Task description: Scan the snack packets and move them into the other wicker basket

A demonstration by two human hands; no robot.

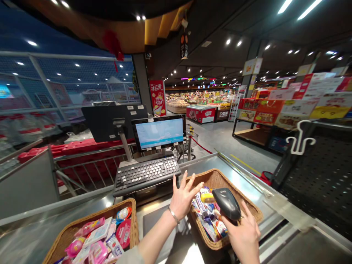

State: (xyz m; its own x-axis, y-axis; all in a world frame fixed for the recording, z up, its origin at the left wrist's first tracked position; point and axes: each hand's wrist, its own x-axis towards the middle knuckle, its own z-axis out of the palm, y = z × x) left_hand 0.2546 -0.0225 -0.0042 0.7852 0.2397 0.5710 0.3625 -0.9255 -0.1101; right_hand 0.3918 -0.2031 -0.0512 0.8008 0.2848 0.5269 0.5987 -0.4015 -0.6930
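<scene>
- The right hand [246, 231] grips a black, rounded plastic scanner [227, 202] above the right-hand tan wicker basket [217, 176].
- The left hand [183, 200], seemingly empty, spreads its fingers wide by that basket's left rim; contact cannot be told.
- The scanner looks light, stiff and smooth, best held by its handle.
- The shiny multicoloured packets [201, 207] inside are probably slippery, crushable.

There are two baskets [134, 223] [220, 178], one scanner [227, 203], one keyboard [148, 172].

The left hand [182, 200] splays wide while the right hand [244, 231] grips.
</scene>
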